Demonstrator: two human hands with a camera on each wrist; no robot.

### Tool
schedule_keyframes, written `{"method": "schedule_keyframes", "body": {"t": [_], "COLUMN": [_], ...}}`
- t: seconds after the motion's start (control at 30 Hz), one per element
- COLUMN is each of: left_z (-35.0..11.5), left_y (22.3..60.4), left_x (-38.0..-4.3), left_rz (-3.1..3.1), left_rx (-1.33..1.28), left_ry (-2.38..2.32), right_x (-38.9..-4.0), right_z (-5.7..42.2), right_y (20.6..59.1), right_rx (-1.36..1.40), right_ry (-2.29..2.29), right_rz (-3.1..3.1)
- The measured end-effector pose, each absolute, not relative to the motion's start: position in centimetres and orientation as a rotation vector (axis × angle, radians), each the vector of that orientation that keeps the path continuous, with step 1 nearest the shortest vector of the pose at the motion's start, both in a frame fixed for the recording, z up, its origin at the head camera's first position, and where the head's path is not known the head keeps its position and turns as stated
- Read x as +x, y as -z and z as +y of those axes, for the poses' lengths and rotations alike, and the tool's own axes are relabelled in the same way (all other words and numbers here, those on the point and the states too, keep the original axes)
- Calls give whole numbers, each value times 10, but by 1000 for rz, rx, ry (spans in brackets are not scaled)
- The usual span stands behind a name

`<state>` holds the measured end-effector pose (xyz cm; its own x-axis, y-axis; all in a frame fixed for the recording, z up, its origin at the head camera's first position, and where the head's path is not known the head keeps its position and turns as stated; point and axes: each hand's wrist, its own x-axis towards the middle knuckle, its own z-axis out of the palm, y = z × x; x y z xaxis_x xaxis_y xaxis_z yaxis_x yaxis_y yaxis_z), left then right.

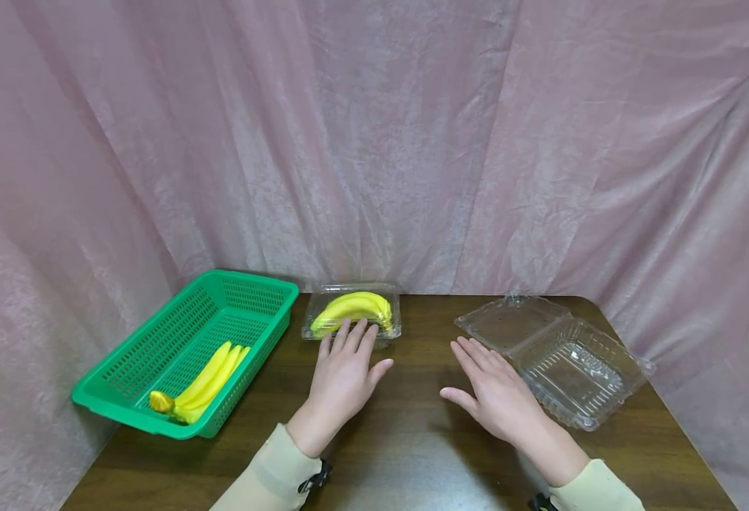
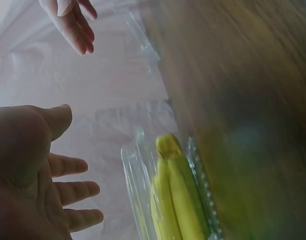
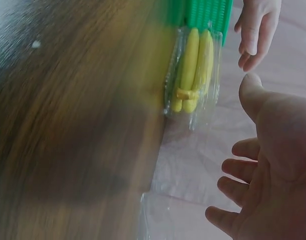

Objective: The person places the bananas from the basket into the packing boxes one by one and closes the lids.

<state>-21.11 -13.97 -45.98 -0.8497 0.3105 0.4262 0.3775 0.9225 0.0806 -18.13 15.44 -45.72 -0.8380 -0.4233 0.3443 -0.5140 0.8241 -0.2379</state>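
My left hand (image 1: pixel 342 372) is held over the table with fingers spread, just in front of a clear plastic box (image 1: pixel 316 306) at the table's back edge. Inside that box lies a bunch of yellow bananas (image 1: pixel 353 308); its lid looks shut. The left wrist view shows the bananas (image 2: pixel 175 197) through the clear plastic, apart from the fingers. My right hand (image 1: pixel 498 390) is also in the air, palm down, left of a second clear box (image 1: pixel 579 372), which stands unlidded. Neither hand holds anything.
A green plastic basket (image 1: pixel 119 348) stands at the left, with another bunch of bananas (image 1: pixel 205 383) in its near end. The second box's lid (image 1: pixel 508 319) is folded back toward the rear. A pink curtain (image 1: pixel 374 142) hangs behind the brown wooden table (image 1: pixel 406 440).
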Motion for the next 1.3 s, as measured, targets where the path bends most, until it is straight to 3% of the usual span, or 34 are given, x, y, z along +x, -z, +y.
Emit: {"method": "schedule_keyframes", "body": {"t": [1.3], "left_z": [-55], "left_y": [460], "left_x": [-195], "left_rz": [-2687], "left_rx": [-857], "left_ry": [200], "right_x": [-152], "right_z": [236], "right_y": [462], "right_rx": [440], "right_ry": [-471], "right_rz": [-2818]}}
